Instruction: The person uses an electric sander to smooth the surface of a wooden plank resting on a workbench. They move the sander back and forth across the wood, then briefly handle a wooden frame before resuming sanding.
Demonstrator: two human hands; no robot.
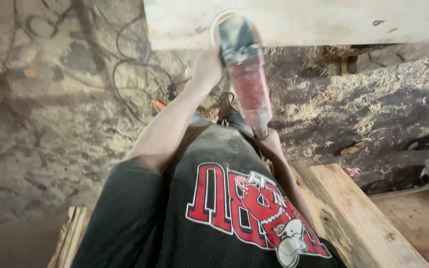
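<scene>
Fingers of the left hand [207, 67] wrap the front of the red angle grinder [247, 69]; the right hand [270, 141] clamps its rear end; the disc meets the pale wooden plank's [323, 22] edge; steady, light pressure seems wise; cables [125, 74] trail over the sawdust-strewn ground [373, 99].

**No packaging or signage in view**

No packages, labels, signs or screens show here. The nearest thing to one is the printed design [254, 208] on the front of the person's black shirt: large red block shapes edged in white, with a small white cartoon figure at its lower end.
</scene>
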